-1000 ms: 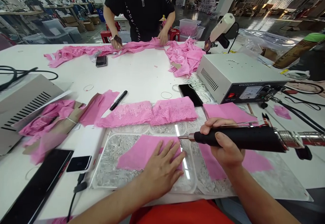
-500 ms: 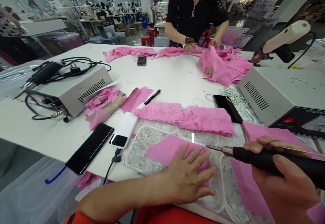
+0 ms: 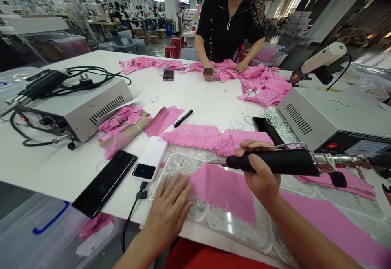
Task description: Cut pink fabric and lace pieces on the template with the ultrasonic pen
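Observation:
My right hand (image 3: 262, 175) is wrapped round a black handpiece (image 3: 290, 162) with a slim metal tip. The tip points left, at the upper left edge of a pink fabric piece (image 3: 226, 191). Whether it touches the cloth I cannot tell. The cloth lies flat on a clear, patterned board (image 3: 180, 161) with a white rim. My left hand (image 3: 171, 204) rests flat, fingers stretched, on the board's left part, fingertips at the cloth's left edge. Just behind lies a pink lace strip (image 3: 195, 136). More pink fabric (image 3: 330, 220) lies to the right.
A phone (image 3: 105, 183) and a white power bank (image 3: 149, 159) with a cable lie left. Grey machine boxes stand left (image 3: 100, 106) and right (image 3: 342, 106). A black pen (image 3: 183, 118) lies mid-table. Across it, a person in black (image 3: 229, 29) handles pink cloth.
My left hand has slid left off the middle of the cloth. My right hand has brought the handpiece left, its tip now further along the cloth's far edge. The person opposite has shifted their hands.

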Available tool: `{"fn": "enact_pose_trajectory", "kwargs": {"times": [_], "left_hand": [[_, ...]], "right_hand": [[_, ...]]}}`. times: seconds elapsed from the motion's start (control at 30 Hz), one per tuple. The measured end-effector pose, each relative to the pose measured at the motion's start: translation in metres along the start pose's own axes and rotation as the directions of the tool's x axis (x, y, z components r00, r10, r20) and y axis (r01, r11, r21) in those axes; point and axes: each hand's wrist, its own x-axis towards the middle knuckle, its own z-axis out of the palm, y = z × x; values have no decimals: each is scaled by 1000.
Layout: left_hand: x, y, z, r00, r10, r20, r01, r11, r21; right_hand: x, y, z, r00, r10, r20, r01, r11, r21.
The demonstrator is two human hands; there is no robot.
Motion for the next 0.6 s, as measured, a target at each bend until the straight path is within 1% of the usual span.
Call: {"fn": "enact_pose_trajectory", "kwargs": {"times": [0.17, 0.43, 0.6], "left_hand": [[-1, -1, -1, 1000, 11, -23, -12, 999, -39], [-3, -1, 0, 1000, 13, -15, -14, 998, -67], [-3, -1, 2, 999, -7, -32, 5, 998, -70]], "right_hand": [[0, 5, 0, 999, 5, 39, -4, 1000, -22], [-1, 9, 1, 999, 16, 48, -15, 1000, -15], [0, 8, 1, 998, 36, 60, -35, 999, -21]]}}
